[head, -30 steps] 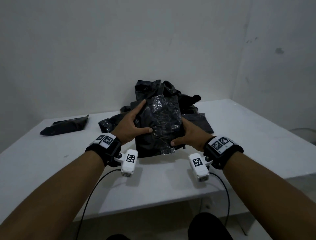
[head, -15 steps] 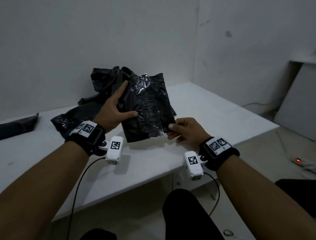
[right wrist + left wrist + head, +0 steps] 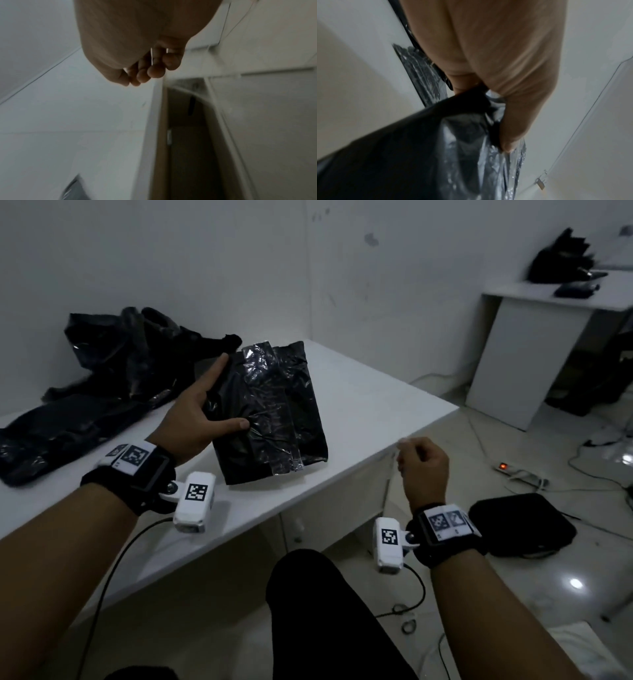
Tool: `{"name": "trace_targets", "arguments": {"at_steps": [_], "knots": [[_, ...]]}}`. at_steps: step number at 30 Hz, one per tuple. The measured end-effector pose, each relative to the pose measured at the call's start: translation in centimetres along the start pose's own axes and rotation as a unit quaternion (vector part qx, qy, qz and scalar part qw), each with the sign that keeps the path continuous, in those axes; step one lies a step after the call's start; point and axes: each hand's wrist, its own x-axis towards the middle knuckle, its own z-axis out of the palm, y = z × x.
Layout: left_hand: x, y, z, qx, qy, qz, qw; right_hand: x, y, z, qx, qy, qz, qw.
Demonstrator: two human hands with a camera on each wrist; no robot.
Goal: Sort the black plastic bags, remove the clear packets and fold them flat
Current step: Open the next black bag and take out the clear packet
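Note:
A folded black plastic bag (image 3: 236, 446) with a crinkled clear packet (image 3: 270, 405) over its front is held tilted above the white table (image 3: 359, 405). My left hand (image 3: 202, 419) grips its left edge: the thumb lies across the front and the forefinger points up along the side. Close up in the left wrist view, the thumb (image 3: 513, 128) presses the black bag (image 3: 402, 148) and the clear film (image 3: 488, 169). My right hand (image 3: 423, 463) hovers beyond the table's right edge. Its fingertips (image 3: 145, 73) are curled together, pinching what looks like a thin clear strip (image 3: 404, 441).
A loose pile of black bags (image 3: 113, 371) lies at the table's back left. A second white table (image 3: 548, 296) with dark items stands at the far right. On the floor are a power strip (image 3: 517, 472), cables and a flat black case (image 3: 520, 525). My knee (image 3: 325, 594) is below.
My right hand has let go of the bag's lower corner and pulled away to the right, past the table edge. The left hand still holds the bag. My head turned right.

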Motion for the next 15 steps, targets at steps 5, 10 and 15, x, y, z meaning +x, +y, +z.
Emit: {"name": "trace_targets", "arguments": {"at_steps": [5,10,15], "knots": [[0.2,0.5,2.9,-0.003,-0.038,0.011,0.999,1.2,3.9,-5.0,-0.043,0.003,0.100,0.994],[0.2,1.1,5.3,-0.004,-0.050,0.012,0.999,2.8,4.3,-5.1,-0.044,-0.040,0.105,0.993],[0.3,1.3,6.3,-0.011,-0.057,0.012,0.998,3.3,4.0,-4.1,-0.052,-0.062,0.096,0.992]]}}
